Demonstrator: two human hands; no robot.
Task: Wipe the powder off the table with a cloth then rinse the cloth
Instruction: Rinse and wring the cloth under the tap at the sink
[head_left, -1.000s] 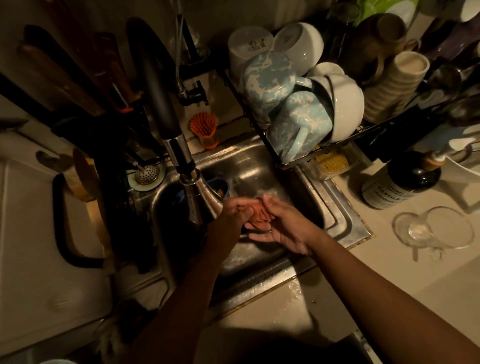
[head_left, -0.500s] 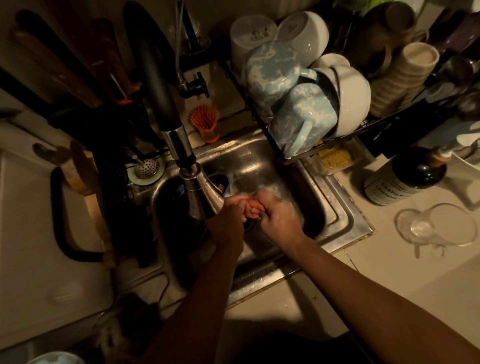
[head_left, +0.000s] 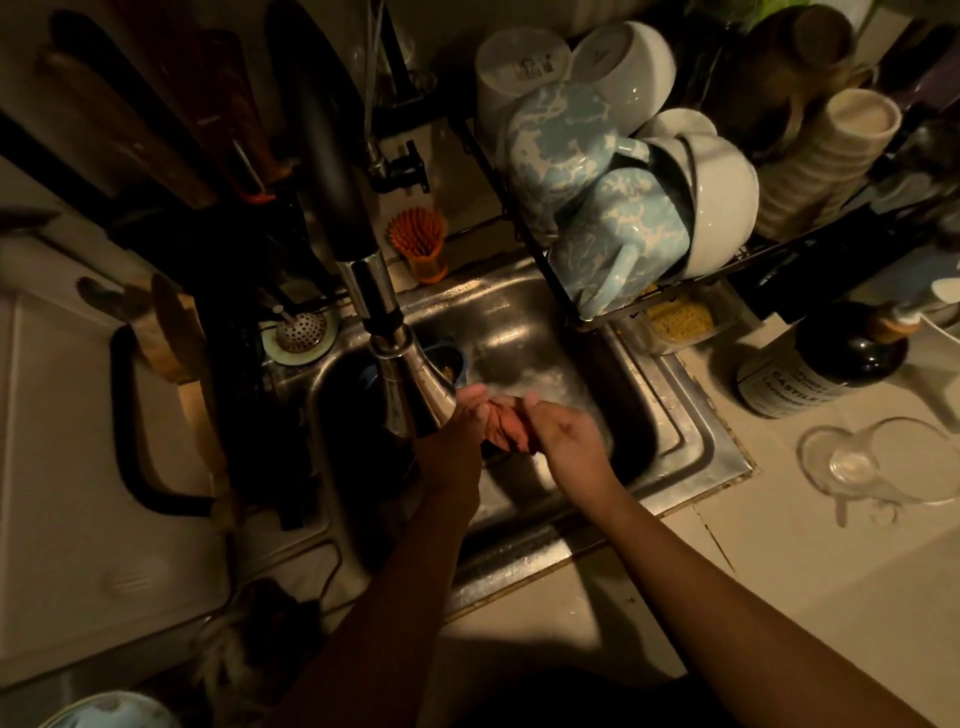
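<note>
now that my right hand has loosened from the tight fist of a moment ago, both hands pinch the bunched cloth over the sink, left hand by the faucet; rinsing looks nearly done.

A pale countertop carries a steel sink set into it. To the right of the sink, a dark soap bottle lies on its side, and a clear glass cup lies near it. A black dish rack with mugs and bowls stands behind them, partly over the sink.
</note>
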